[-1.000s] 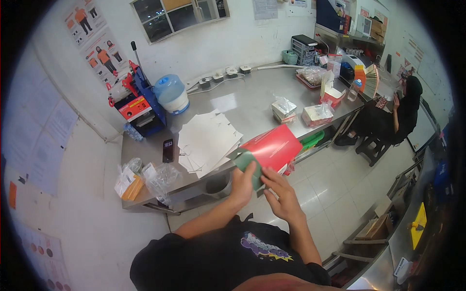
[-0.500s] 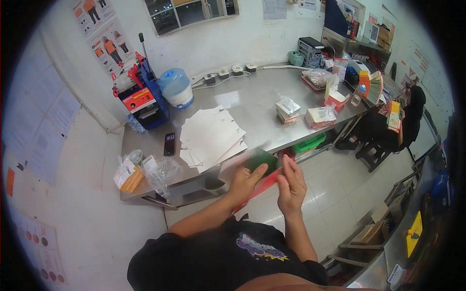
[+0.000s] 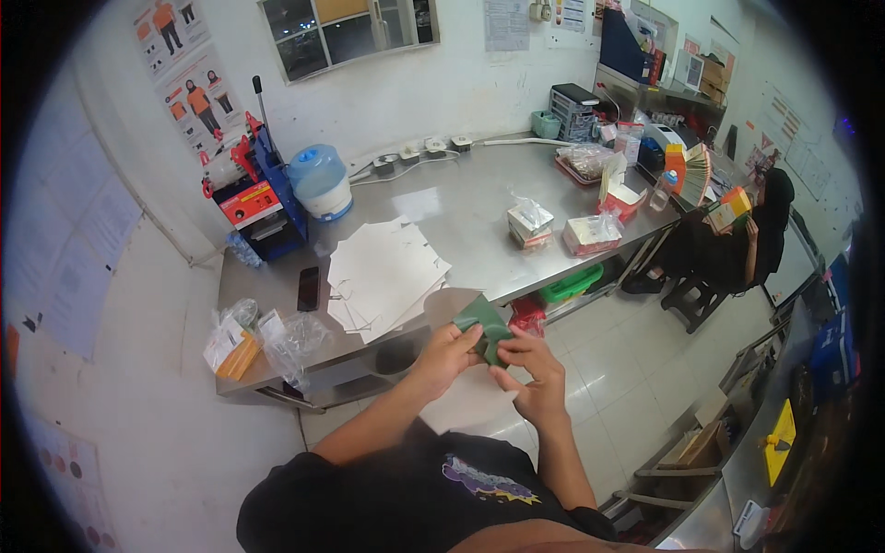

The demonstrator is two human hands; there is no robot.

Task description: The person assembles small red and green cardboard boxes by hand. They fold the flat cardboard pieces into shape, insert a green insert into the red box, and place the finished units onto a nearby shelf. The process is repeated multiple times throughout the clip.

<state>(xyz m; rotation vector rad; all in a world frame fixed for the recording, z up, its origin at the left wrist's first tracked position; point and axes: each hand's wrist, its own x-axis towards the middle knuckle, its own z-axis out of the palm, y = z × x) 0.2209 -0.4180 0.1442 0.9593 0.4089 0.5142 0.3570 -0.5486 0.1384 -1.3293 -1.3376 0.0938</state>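
Note:
A small dark green folded piece (image 3: 485, 323) sits between both my hands, in front of the steel table's front edge. My left hand (image 3: 445, 355) grips its left side with the fingers curled around it. My right hand (image 3: 532, 361) pinches its lower right part. Behind the green piece a pale flat sheet (image 3: 441, 305) shows near my left hand. On the steel table (image 3: 461, 212) just beyond lies a loose stack of white sheets (image 3: 383, 272).
A black phone (image 3: 309, 288), plastic bags (image 3: 290, 339) and an orange box (image 3: 230, 350) lie at the table's left end. A red and blue machine (image 3: 258, 198) and a blue-lidded tub (image 3: 320, 180) stand behind. Small packets (image 3: 562, 230) lie right. A seated person (image 3: 747, 240) works far right.
The red sheet held up a second ago is gone from my hands. Both hands have drawn closer to my body and now hold only the small green folded piece.

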